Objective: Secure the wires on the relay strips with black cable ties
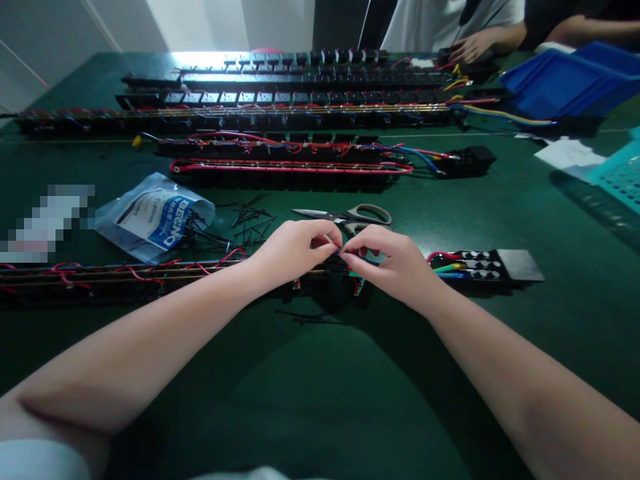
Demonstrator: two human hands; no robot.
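Note:
My left hand [300, 248] and my right hand [387, 261] meet fingertip to fingertip above a long black wired strip [115, 283]. Both are closed in a pinch; whatever lies between the fingers is too small to make out. Red, blue and brass-coloured wires run along the strip, and its right end has a terminal block [480, 265] with red, yellow-green and blue leads. Scissors [345, 217] with grey-and-black handles lie just beyond my fingers. Thin black cable ties [253, 220] are scattered to their left, and a few more cable ties [313, 319] lie in front of the strip.
An open plastic bag [155, 217] with cable ties sits left on the green table [240, 400]. Farther back lie a shorter wired strip [290, 163] and several long ones [240, 117]. Blue bins [575, 80], a turquoise basket [623, 170] and another person's hand [475, 47] are at right.

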